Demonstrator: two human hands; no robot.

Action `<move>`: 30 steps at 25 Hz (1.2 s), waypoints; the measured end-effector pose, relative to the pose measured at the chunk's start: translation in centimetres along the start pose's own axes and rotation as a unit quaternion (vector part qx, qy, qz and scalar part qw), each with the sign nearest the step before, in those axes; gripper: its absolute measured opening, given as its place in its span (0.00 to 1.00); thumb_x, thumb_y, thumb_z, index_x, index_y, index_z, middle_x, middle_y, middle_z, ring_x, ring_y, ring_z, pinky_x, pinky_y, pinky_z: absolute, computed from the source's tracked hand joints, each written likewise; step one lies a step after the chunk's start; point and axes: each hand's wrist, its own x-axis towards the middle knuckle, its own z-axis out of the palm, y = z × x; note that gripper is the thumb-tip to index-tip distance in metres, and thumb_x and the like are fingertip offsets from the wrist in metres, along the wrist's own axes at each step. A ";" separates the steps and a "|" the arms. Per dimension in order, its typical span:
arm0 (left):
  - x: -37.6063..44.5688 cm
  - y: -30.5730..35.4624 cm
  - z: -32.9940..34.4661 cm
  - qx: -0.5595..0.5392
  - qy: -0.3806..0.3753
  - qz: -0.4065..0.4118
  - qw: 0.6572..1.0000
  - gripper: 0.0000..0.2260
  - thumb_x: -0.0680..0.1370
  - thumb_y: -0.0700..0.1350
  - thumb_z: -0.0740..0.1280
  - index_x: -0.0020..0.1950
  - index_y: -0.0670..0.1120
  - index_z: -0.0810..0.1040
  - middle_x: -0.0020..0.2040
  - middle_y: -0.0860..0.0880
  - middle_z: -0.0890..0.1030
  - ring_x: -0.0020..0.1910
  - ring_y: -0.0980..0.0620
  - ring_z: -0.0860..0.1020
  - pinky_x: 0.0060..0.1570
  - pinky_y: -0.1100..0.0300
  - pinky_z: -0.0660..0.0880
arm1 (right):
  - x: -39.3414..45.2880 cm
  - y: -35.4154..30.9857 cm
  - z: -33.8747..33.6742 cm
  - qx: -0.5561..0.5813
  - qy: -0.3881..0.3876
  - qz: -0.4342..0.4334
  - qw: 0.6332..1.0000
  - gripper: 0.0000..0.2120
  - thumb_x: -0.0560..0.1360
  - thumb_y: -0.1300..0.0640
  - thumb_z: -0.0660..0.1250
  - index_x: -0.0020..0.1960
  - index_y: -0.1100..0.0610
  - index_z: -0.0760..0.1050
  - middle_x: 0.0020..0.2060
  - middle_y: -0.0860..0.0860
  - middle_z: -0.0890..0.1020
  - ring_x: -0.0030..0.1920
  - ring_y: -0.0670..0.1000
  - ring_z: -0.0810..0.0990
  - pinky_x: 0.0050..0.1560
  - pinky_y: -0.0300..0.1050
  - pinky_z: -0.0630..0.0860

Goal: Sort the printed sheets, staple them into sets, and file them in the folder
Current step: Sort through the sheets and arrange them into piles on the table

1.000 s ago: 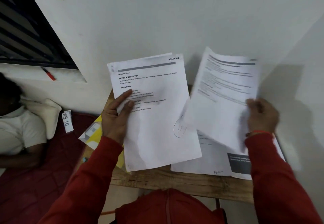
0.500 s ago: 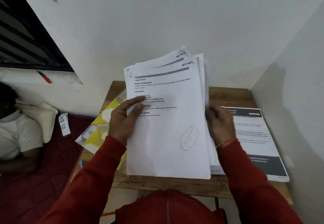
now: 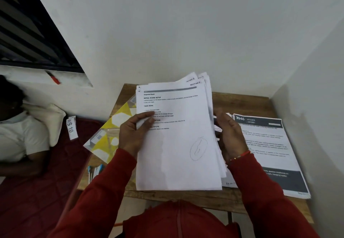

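Observation:
I hold a stack of printed sheets (image 3: 176, 144) above a small wooden table (image 3: 186, 198). The top sheet shows headings and a pencilled circle low on the page. My left hand (image 3: 134, 131) grips the stack's left edge, thumb on the top page. My right hand (image 3: 229, 135) holds the right edge, fingers curled round the fanned sheets. A second pile of printed sheets (image 3: 270, 154), with a dark header and footer, lies on the table to the right. A yellow and white patterned folder (image 3: 109, 135) lies at the table's left edge, partly under the stack.
Blue and white objects (image 3: 95, 170) lie at the table's left front corner. White walls close in behind and on the right. On the left a person (image 3: 16, 126) lies on a red mattress (image 3: 37, 191), with a "WS 10" tag (image 3: 71, 128) nearby.
One second ago my right hand held a separate sheet out to the right. It joined that sheet to the stack, and both hands now grip the stack together.

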 end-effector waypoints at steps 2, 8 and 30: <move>0.1 0.3 0.0 0.032 0.022 0.029 0.999 0.11 0.74 0.39 0.73 0.55 0.47 0.84 0.55 0.51 0.84 0.57 0.52 0.80 0.62 0.45 0.75 | 0.0 0.2 0.2 -0.065 0.008 -0.042 0.997 0.09 0.72 0.54 0.73 0.49 0.56 0.80 0.43 0.51 0.83 0.41 0.46 0.81 0.39 0.42 0.76; -0.7 2.4 0.4 0.007 0.012 0.077 0.997 0.20 0.79 0.38 0.66 0.70 0.50 0.73 0.47 0.59 0.85 0.51 0.56 0.82 0.50 0.57 0.80 | 1.0 1.1 -1.4 -0.086 0.029 -0.095 0.991 0.09 0.74 0.59 0.71 0.41 0.65 0.79 0.39 0.57 0.80 0.41 0.52 0.75 0.45 0.48 0.72; -0.2 3.0 -0.9 0.133 -0.022 0.227 0.965 0.24 0.74 0.36 0.71 0.69 0.47 0.73 0.69 0.52 0.74 0.68 0.49 0.73 0.67 0.44 0.70 | -1.9 1.1 -0.2 -0.053 -0.041 -0.046 0.997 0.14 0.75 0.75 0.61 0.53 0.62 0.78 0.35 0.48 0.85 0.34 0.45 0.82 0.34 0.37 0.78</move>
